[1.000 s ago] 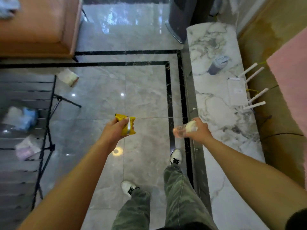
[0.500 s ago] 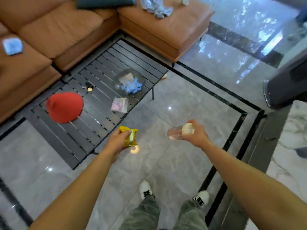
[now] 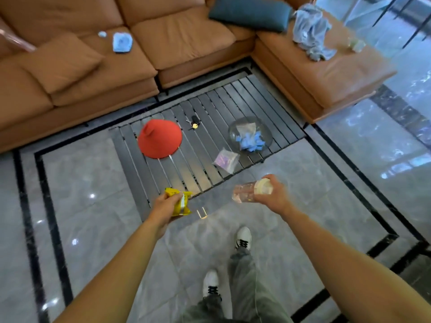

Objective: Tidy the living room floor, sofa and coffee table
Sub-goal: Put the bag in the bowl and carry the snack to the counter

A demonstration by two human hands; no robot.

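- No text, brand, number or sign legible anywhere in view
- White panel on the yellow packet, near centre: print too blurred to read
- On the clear bottle, right of it: no lettering resolvable

A crumpled yellow snack packet, gripped in the left hand, and a clear plastic bottle with a pale cap, held on its side in the right hand, hang over the grey tiled floor by the near edge of the black slatted coffee table. On the table, a red cone-shaped hat lies toward the left end, a clear bowl of blue scraps sits near the right edge, and a small clear pouch lies just in front of it. The tan leather sofa carries a blue square pad on its left seat, a teal cushion near the corner and a crumpled blue-grey cloth on the right end section.
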